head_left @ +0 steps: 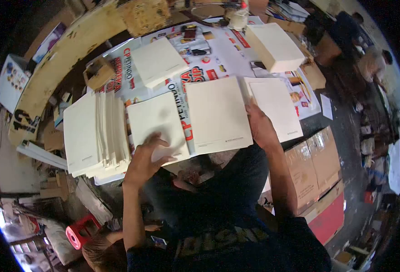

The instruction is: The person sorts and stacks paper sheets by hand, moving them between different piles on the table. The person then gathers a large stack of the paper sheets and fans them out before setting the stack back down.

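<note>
Several stacks of cream paper sheets lie on a printed banner. My left hand (147, 158) is open, its fingers spread over the lower part of a cream stack (157, 120). My right hand (261, 127) closes on the right edge of the middle cream sheets (218, 113), beside another pile (274, 106) at the right. To the left stands a thick fanned stack (88, 131) with uneven layers. Whether my left fingertips touch the paper is hard to tell.
Farther back on the banner (227, 50) lie a stack (159, 61) and a tall block of paper (274, 47). Cardboard boxes (313, 165) stand at the right, a red stool (83, 231) lower left. Other people (373, 63) are at the upper right; another person's arm shows lower left.
</note>
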{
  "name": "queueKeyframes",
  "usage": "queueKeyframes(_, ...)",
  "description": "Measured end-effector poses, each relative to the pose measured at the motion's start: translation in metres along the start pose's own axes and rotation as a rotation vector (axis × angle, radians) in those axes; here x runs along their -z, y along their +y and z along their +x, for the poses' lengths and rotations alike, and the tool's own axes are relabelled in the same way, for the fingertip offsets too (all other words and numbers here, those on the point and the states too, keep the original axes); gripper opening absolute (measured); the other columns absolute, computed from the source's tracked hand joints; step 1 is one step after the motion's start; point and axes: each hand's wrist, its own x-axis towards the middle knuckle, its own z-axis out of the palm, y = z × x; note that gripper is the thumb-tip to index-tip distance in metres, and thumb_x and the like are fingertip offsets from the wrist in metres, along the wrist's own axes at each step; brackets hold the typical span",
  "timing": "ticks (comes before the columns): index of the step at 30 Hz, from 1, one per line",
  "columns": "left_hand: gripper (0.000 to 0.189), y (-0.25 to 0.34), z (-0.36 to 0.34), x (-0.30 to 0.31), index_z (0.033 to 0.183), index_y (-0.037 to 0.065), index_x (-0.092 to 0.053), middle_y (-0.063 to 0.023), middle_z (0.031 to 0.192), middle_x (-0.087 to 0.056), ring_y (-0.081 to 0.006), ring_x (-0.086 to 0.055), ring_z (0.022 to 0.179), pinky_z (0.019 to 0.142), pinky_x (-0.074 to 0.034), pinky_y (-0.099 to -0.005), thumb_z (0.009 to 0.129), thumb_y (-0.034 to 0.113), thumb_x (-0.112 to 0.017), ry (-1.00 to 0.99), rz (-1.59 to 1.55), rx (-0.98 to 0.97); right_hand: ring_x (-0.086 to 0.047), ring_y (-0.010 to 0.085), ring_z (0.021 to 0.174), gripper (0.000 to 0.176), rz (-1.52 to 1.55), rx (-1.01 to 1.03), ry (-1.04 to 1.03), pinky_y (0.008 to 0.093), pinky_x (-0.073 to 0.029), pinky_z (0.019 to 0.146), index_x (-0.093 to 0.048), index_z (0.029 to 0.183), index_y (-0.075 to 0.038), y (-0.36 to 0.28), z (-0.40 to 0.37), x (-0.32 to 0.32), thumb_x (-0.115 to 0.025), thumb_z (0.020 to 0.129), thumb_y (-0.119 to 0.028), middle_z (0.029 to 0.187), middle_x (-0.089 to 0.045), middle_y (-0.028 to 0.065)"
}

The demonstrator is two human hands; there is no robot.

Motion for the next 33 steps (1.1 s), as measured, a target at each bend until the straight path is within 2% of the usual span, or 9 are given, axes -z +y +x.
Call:
queueKeyframes(3,0.029,-0.033,-0.021,-0.002,0.114,0.005,-0.06,-0.0162,0.1,-0.066,-0.0331,-0.064,0.089,0.077,-0.048,-0.0395,0.085,0.002,-0.063,0.102,-0.124,-0.033,-0.061,0.016,0.084,0.041,-0.066,-0.136,-0.085,0.0269,-0.051,0.08,-0.058,0.121,0.003,0.008,0.002,-0.003,-0.059,0.094,-0.028,0.093,-0.065,0.0093)
queueKeyframes(5,0.025,-0.016,-0.038,-0.011,0.116,0.004,-0.06,-0.0085,0.095,-0.066,-0.0234,-0.065,0.087,0.076,-0.049,-0.0392,0.092,0.006,-0.058,0.638,-0.614,0.139,-0.062,0.017,0.087,0.039,-0.293,0.141,-0.084,0.0279,-0.051,0.08,-0.059,0.12,0.003,0.026,0.007,0.001,-0.063,0.091,-0.023,0.097,-0.066,0.0107)
queueKeyframes(7,0.042,-0.018,-0.047,-0.013,0.124,-0.004,-0.051,-0.017,0.125,-0.056,-0.0268,-0.052,0.121,0.103,-0.039,-0.0412,0.1,0.03,-0.044,0.937,-1.264,0.166,-0.06,0.0184,0.099,0.045,-0.203,0.036,-0.193,0.0291,-0.049,0.087,-0.053,0.126,0.004,0.01,-0.003,-0.018,-0.065,0.089,-0.018,0.109,-0.063,0.0149)
queueKeyframes(10,0.059,-0.044,-0.054,-0.018,0.132,-0.007,-0.042,-0.0221,0.136,-0.046,-0.0315,-0.038,0.134,0.116,-0.022,-0.0398,0.102,0.042,-0.027,0.733,-1.394,0.051,-0.059,0.0185,0.106,0.044,-0.069,0.071,-0.101,0.0286,-0.046,0.093,-0.052,0.129,0.003,0.028,-0.014,-0.066,-0.064,0.089,-0.012,0.118,-0.061,0.0148)
queueKeyframes(12,0.05,-0.03,-0.046,-0.017,0.134,-0.005,-0.041,-0.0204,0.136,-0.047,-0.028,-0.04,0.132,0.113,-0.027,-0.0374,0.101,0.032,-0.041,0.634,-0.79,0.268,-0.057,0.0189,0.106,0.064,-0.212,-0.078,-0.123,0.0283,-0.045,0.092,-0.036,0.143,0.001,0.048,-0.007,-0.103,-0.065,0.09,-0.02,0.119,-0.06,0.0141)
queueKeyframes(18,0.062,-0.003,-0.024,0.014,0.137,-0.006,-0.037,-0.0274,0.122,-0.055,-0.0323,-0.055,0.112,0.092,-0.047,-0.0399,0.093,0.031,-0.062,0.581,-0.083,0.468,-0.061,0.0193,0.101,0.034,0.317,-0.352,-0.495,0.0327,-0.048,0.089,-0.054,0.126,-0.002,0.08,0.002,-0.16,-0.056,0.093,-0.014,0.111,-0.063,0.011)
queueKeyframes(22,0.069,0.021,-0.026,0.043,0.139,-0.004,-0.038,-0.0212,0.12,-0.058,-0.0268,-0.056,0.11,0.094,-0.044,-0.0353,0.084,0.02,-0.073,0.462,-0.689,0.438,-0.053,0.0214,0.115,0.05,0.354,-0.335,-0.356,0.0363,-0.042,0.098,-0.047,0.134,0.0,0.028,-0.039,-0.162,-0.059,0.093,-0.026,0.126,-0.056,0.015)
queueKeyframes(25,0.069,0.033,-0.022,0.024,0.139,-0.004,-0.039,-0.0164,0.129,-0.055,-0.0265,-0.051,0.115,0.104,-0.035,-0.0356,0.082,0.015,-0.073,0.544,-0.543,0.261,-0.053,0.0235,0.114,0.061,-0.375,0.283,-0.476,0.036,-0.042,0.099,-0.045,0.132,0.003,0.037,-0.038,-0.152,-0.053,0.095,-0.044,0.123,-0.057,0.0174)
queueKeyframes(33,0.046,0.121,0.013,0.013,0.125,-0.007,-0.05,-0.0122,0.11,-0.063,-0.0186,-0.059,0.099,0.091,-0.045,-0.0298,0.086,0.011,-0.069,0.26,-0.732,0.21,-0.06,0.0173,0.104,0.058,0.1,0.071,-0.463,0.0343,-0.048,0.092,-0.053,0.127,0.0,-0.004,-0.059,-0.049,-0.073,0.084,-0.034,0.114,-0.064,0.01)
